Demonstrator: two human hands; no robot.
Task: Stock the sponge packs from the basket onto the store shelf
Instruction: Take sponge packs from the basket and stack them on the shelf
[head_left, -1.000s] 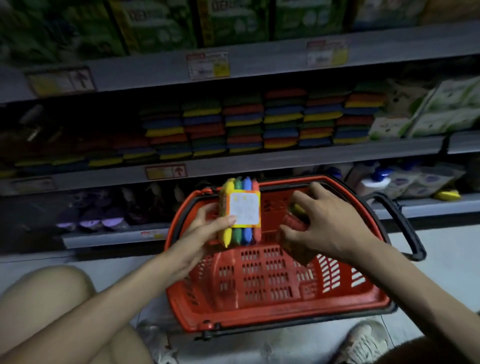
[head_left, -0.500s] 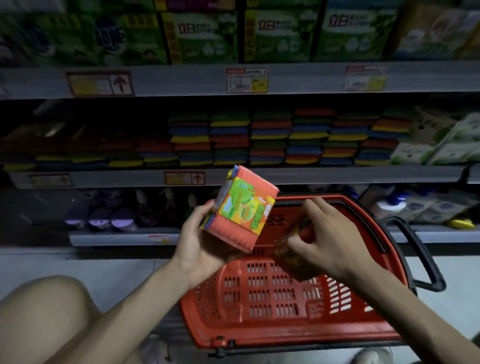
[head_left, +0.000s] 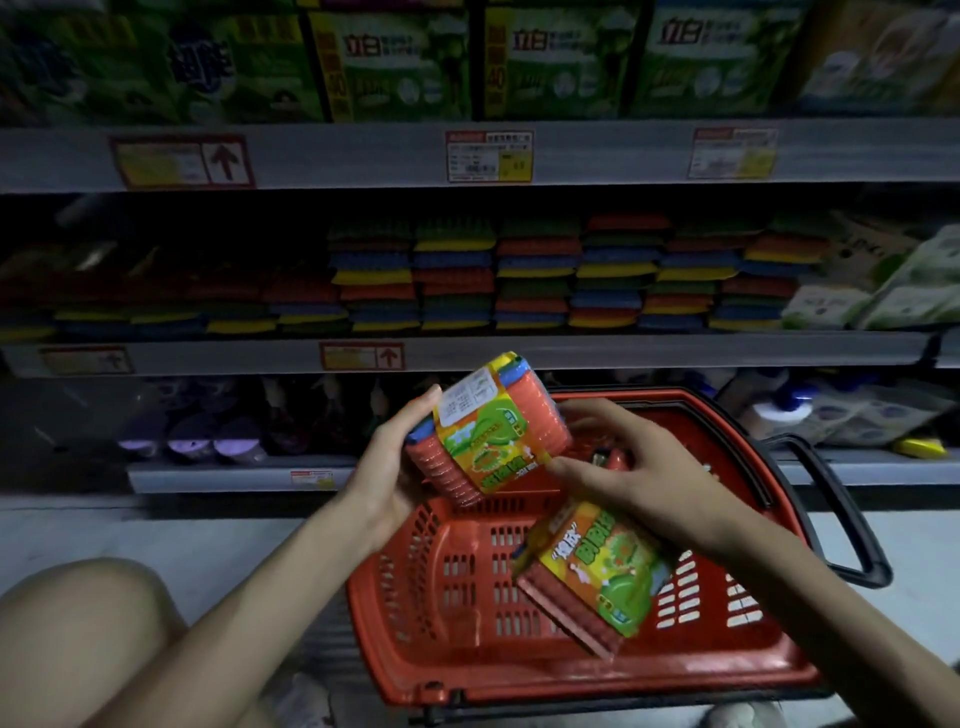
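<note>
Sponge pack (head_left: 488, 431) sits tilted above the basket (head_left: 415, 623), over its rear rim, and the left hand (head_left: 387, 467) grips it, fingers curled round its far end. The right hand (head_left: 639, 467) is spread loose just beside it, holding nothing. A second pack (head_left: 597, 571) lies inside the basket, under the right wrist. Beyond the basket, the shelf (head_left: 623, 351) carries stacked sponges (head_left: 540, 275).

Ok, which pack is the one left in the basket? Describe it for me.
Find the red basket in front of the shelf. Inside it, under the right hand, the loose pack lies tilted, label up. Unlike the held pack in the left hand, nothing grips it.
</note>
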